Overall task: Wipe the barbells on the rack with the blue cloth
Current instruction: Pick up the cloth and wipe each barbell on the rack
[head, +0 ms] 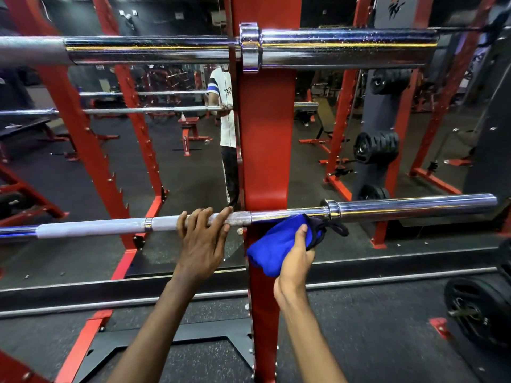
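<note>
Gym, mirror wall behind red rack upright [265,134]. Lower barbell [387,207] rests across the upright. Left hand [200,239] curls over its knurled shaft. Right hand [297,257] grips bunched blue cloth [276,244], touching the bar's underside. Upper barbell [331,47] racked above.

Blue cloth [279,244], chrome-silver barbells [387,210] with grey knurled grips, red rack upright [265,134].

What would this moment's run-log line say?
phase: wiping | left hand: grips lower barbell left of red upright | right hand: holds blue cloth at bar's underside, right of upright | upper barbell: racked above
</note>
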Tool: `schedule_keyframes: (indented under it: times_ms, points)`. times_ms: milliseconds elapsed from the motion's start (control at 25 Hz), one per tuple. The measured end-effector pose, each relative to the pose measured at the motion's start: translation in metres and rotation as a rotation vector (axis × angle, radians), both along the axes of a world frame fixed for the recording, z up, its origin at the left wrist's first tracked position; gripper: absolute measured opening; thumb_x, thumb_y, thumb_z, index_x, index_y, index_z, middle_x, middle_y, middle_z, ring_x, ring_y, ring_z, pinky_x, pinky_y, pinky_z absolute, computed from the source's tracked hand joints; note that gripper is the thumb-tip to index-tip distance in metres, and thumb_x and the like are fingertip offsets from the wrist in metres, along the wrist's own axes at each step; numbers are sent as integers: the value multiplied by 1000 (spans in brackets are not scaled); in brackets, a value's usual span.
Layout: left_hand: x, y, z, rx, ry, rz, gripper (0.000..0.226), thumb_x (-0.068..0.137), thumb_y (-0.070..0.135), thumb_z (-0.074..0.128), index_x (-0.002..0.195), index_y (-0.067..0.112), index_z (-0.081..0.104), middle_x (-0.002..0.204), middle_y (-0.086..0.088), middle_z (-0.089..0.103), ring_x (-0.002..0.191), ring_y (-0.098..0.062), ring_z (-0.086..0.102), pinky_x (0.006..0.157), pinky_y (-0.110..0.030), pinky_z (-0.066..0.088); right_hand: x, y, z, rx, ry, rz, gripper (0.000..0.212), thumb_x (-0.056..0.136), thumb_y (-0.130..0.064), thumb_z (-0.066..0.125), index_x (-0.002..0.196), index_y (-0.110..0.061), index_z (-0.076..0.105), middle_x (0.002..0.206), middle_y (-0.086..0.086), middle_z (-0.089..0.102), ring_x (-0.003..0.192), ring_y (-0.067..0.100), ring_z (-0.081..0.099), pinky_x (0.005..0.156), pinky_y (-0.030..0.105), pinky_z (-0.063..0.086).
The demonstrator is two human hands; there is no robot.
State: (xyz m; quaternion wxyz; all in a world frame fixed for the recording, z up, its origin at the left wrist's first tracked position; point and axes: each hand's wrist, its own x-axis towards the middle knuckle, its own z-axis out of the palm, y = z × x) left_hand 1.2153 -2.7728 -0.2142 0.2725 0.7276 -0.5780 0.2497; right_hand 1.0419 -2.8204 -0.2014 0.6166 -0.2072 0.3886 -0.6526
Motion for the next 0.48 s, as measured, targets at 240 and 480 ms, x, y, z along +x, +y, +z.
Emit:
schedule_keyframes:
  times_ms: [240, 480]
  points:
    - [13, 10, 11, 62, -47, -56, 44, 106, 43, 34, 147, 37, 49, 124, 1, 54, 123, -18, 48, 111, -41, 23, 4, 32, -11, -253, 386, -123, 57, 92, -55, 55, 132, -15, 61, 132, 1, 68, 127, 16, 62, 112, 39, 45]
    - [45, 24, 24, 130, -29, -74, 44, 105, 46, 32, 146, 41, 47, 117, 2, 52, 115, -16, 47, 102, -38, 21, 5, 28, 5, -636, 859, 60, 51, 95, -47, 61, 137, -18, 57, 140, -7, 61, 138, -8, 41, 118, 29, 36]
